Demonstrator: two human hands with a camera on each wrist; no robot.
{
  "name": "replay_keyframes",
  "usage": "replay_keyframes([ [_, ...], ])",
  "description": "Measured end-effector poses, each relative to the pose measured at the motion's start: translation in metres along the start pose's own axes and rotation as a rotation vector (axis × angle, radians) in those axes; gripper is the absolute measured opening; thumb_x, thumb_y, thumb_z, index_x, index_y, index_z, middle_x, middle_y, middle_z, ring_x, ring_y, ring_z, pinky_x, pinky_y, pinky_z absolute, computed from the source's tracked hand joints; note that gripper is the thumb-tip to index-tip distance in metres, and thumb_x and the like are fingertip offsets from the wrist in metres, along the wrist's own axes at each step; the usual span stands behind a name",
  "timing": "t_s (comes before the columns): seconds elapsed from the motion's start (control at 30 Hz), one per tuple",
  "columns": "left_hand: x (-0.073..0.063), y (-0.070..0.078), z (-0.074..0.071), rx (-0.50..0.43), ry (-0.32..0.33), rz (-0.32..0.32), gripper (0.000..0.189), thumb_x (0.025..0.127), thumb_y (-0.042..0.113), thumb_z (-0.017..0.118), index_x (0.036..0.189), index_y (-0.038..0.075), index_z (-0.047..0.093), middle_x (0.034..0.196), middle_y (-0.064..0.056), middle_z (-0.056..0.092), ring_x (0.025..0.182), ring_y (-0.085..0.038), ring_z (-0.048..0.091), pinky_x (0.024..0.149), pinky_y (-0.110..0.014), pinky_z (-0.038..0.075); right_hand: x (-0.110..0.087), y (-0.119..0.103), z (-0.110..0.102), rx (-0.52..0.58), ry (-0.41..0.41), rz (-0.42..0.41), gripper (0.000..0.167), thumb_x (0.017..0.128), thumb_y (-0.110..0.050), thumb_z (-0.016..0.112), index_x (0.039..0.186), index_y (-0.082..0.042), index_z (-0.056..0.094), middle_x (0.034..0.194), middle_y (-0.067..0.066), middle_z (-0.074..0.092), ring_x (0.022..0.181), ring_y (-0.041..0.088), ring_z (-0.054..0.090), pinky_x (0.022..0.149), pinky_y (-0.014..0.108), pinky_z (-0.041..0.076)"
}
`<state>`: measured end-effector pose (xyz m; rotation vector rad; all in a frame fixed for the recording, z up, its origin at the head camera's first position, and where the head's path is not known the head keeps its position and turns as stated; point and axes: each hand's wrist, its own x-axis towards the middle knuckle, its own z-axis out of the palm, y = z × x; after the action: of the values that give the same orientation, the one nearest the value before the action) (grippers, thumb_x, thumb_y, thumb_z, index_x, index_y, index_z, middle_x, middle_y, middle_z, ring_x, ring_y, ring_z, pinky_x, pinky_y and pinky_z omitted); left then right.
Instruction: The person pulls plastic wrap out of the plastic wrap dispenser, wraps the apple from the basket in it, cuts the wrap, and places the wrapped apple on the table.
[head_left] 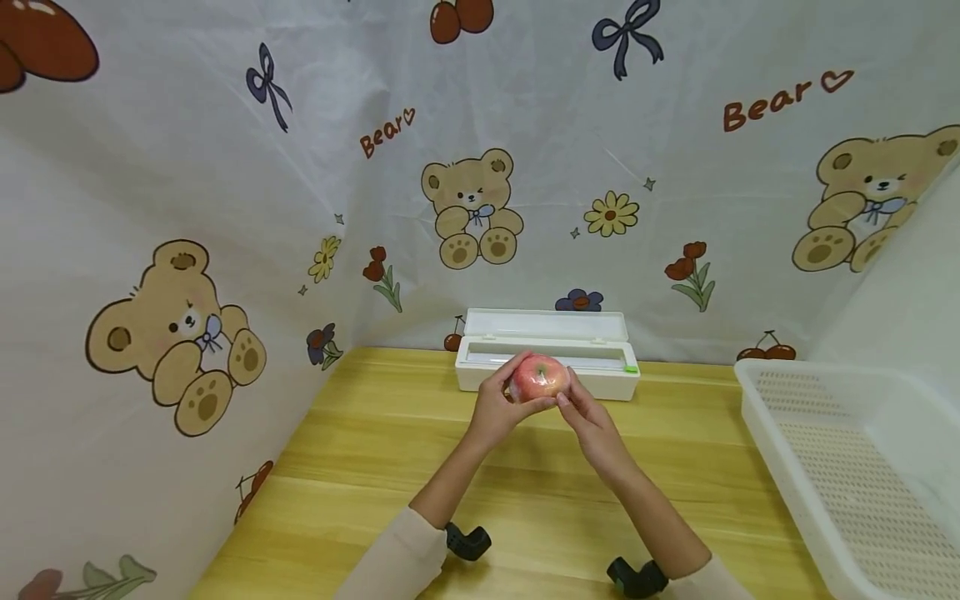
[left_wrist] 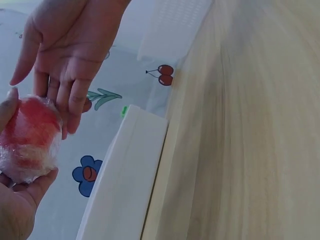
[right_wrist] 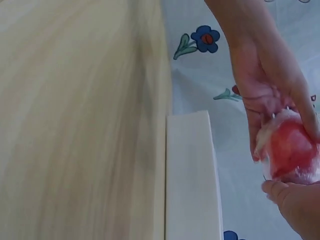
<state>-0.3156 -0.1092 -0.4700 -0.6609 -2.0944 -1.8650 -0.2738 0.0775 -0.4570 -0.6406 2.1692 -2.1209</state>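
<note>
A red apple [head_left: 542, 377] wrapped in clear plastic film is held up above the table, in front of the white box. My left hand [head_left: 498, 406] grips it from the left, its thumb along the near side. At the apple's right side is my right hand [head_left: 597, 435], its fingers touching the film. In the left wrist view the right hand [left_wrist: 70, 60] shows its palm, with fairly straight fingers against the wrapped apple [left_wrist: 30, 135]. The right wrist view shows crinkled film around the apple [right_wrist: 292, 147], with the left hand [right_wrist: 270, 75] around it.
Behind the hands stands a long white film-dispenser box [head_left: 480, 379] with its lid [head_left: 543, 323] raised, against the patterned cloth. A white perforated basket [head_left: 780, 483] sits at the right of the wooden table [head_left: 337, 467]. Black wrist mounts [head_left: 468, 543] show at both forearms.
</note>
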Motion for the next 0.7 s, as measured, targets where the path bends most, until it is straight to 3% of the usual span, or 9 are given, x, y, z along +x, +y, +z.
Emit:
replay_keyframes([
  [0.23,0.003,0.006,-0.008,-0.072,-0.083,-0.002,0.077,0.079,0.026,0.090,0.147,0.021,0.055,0.143,-0.002,0.058,0.127,-0.020,0.057,0.096,-0.031,0.055,0.002,0.003,-0.010,-0.056,0.054,-0.163,0.061,0.104,-0.014,0.059,0.158,-0.004,0.033,0.162,0.016,0.034,0.143,0.035,0.039,0.103,0.022,0.044],
  [0.37,0.005,0.008,-0.011,-0.096,-0.157,0.001,0.077,0.080,0.024,0.089,0.149,0.020,0.053,0.144,-0.002,0.058,0.128,-0.020,0.057,0.098,-0.033,0.055,0.003,0.003,-0.019,-0.062,0.029,-0.229,0.062,0.101,-0.005,0.063,0.157,-0.006,0.037,0.160,0.017,0.036,0.142,0.033,0.042,0.100,0.022,0.049],
  [0.57,0.005,0.009,-0.012,-0.177,-0.261,0.004,0.079,0.082,0.015,0.087,0.152,0.012,0.048,0.150,-0.005,0.053,0.134,-0.023,0.052,0.103,-0.034,0.051,0.003,0.002,-0.028,-0.027,-0.055,-0.210,0.069,0.095,0.000,0.070,0.156,-0.006,0.039,0.156,0.019,0.043,0.130,0.015,0.057,0.094,0.030,0.055],
  [0.7,0.005,0.010,-0.011,-0.171,-0.305,0.013,0.081,0.084,0.010,0.084,0.154,0.013,0.045,0.154,-0.003,0.049,0.139,-0.022,0.047,0.106,-0.034,0.049,0.002,0.002,-0.030,-0.016,-0.054,-0.196,0.074,0.091,0.001,0.074,0.156,-0.005,0.039,0.155,0.021,0.043,0.128,0.011,0.058,0.093,0.032,0.056],
])
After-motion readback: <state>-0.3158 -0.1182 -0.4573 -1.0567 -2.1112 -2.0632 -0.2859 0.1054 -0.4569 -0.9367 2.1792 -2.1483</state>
